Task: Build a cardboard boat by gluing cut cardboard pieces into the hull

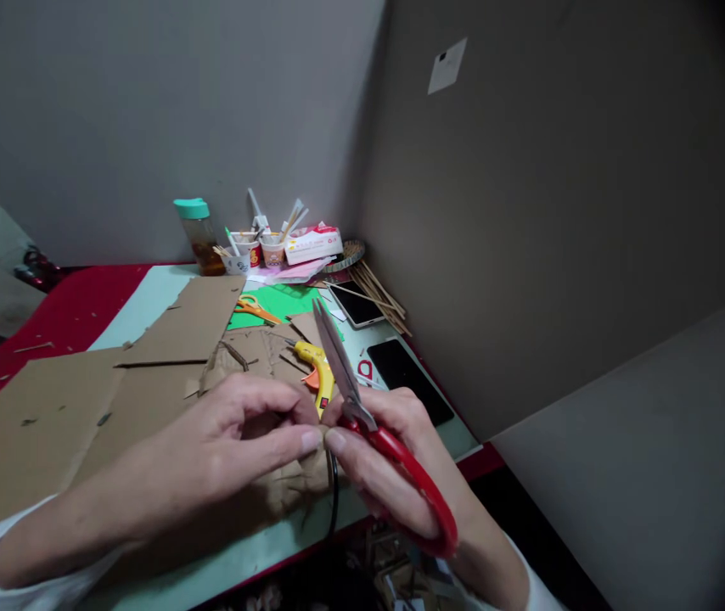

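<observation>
Red-handled scissors (414, 475) hang on my right hand (394, 441), with their blades pointing up and away from me. The right thumb and forefinger also pinch together at the tips, touching the fingertips of my left hand (235, 441). My left hand is closed in a pinch, and a tiny brownish piece seems to lie between the two hands, too small to name. Just beyond the fingertips lies a yellow hot glue gun (317, 363) with an orange trigger, its grip partly hidden by my hands. Brown cardboard (165, 390) spreads under and left of my hands.
Orange scissors (253, 309) lie on a green sheet (289, 299). Two dark phones (410, 378) and thin wooden sticks (380, 288) are near the right wall. A teal-lidded bottle (202, 238), paper cups (272, 252) and a box (313, 246) stand at the back. A black cord (335, 492) crosses the near edge.
</observation>
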### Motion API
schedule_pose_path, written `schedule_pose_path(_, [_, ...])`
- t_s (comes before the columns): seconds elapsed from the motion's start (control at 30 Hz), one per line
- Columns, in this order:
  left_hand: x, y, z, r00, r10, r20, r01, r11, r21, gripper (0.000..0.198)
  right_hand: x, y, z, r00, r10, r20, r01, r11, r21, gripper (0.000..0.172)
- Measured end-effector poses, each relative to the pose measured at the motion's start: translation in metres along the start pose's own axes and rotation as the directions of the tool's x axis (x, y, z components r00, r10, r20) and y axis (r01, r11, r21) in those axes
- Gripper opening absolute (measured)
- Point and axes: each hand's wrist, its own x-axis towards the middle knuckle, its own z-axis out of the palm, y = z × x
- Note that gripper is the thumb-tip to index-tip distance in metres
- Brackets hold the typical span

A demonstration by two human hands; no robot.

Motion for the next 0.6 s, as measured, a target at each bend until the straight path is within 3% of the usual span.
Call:
schedule_pose_path(0.1, [0.001, 0.009, -0.003, 1.0, 0.012, -0.005, -0.012, 0.998, -0.061, 0.031, 0.007, 0.001, -0.001, 1.0, -0.001, -0.005, 0.001, 1.0, 0.024, 0.018])
schedule_pose_path(0.27, [-0.003, 0.014, -0.009, 0.991, -0.12, -0.061, 0.094, 0.94, -0.329, 0.034, 0.022, 0.005, -0.005, 0.988, -0.018, -0.15, 0.045, 0.983, 0.179, 0.022])
schedule_pose_path(0.43, [-0.004, 0.012, -0.018, 0.977, -0.133, -0.165, 0.022, 0.837, -0.548, 0.028, 0.026, 0.015, -0.01, 0.999, 0.01, -0.038, -0.003, 0.984, 0.175, 0.033])
schedule_pose_path(0.53, [-0.003, 0.013, -0.023, 0.978, -0.111, -0.175, -0.018, 0.796, -0.604, 0.023, 0.026, 0.017, -0.011, 0.999, 0.033, 0.007, -0.034, 0.993, 0.111, 0.039])
schedule_pose_path(0.6, [-0.003, 0.013, -0.025, 0.975, -0.11, -0.194, -0.032, 0.792, -0.609, 0.022, 0.026, 0.019, -0.011, 0.997, 0.075, 0.029, -0.079, 0.982, 0.169, 0.043])
